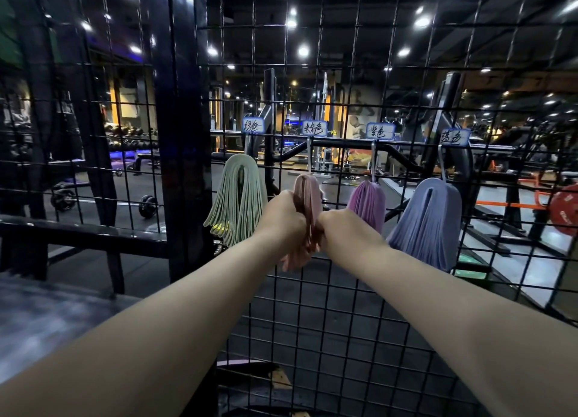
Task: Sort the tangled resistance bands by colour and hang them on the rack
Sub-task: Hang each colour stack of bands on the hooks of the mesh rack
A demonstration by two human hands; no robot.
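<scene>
The fingers of the left hand (286,211) are curled round the pink bands (308,191), clenched on the bundle from its left side; the fingers of the right hand (341,225) close on the same bundle from the right, though the fingertips themselves are hidden behind the knuckles; the two hands sit just beside each other, the bands squeezed between them. Above the grip the bundle's top loops over a metal hook (309,156); below the grip its loose ends spill out under the left hand. Both bare forearms reach in from the bottom corners of the view.

The hook belongs to a black wire rack (344,291), a grid of thin bars that fills most of the view; three more bundles hang along the same row. The green bands (237,197) hang to the left of the pink ones, fanned wide and apart from the left hand; the purple bands (367,200) hang just to the right, near the right wrist; the blue bands (428,222) hang furthest right, the fullest bunch. A small handwritten label (314,128) is fixed to the wire above each bundle.

A thick black post (181,135) stands left of the green bundle; through the grid lies a dim gym floor with a barbell (103,202) on the left and a red weight plate (566,210) at the right edge.
</scene>
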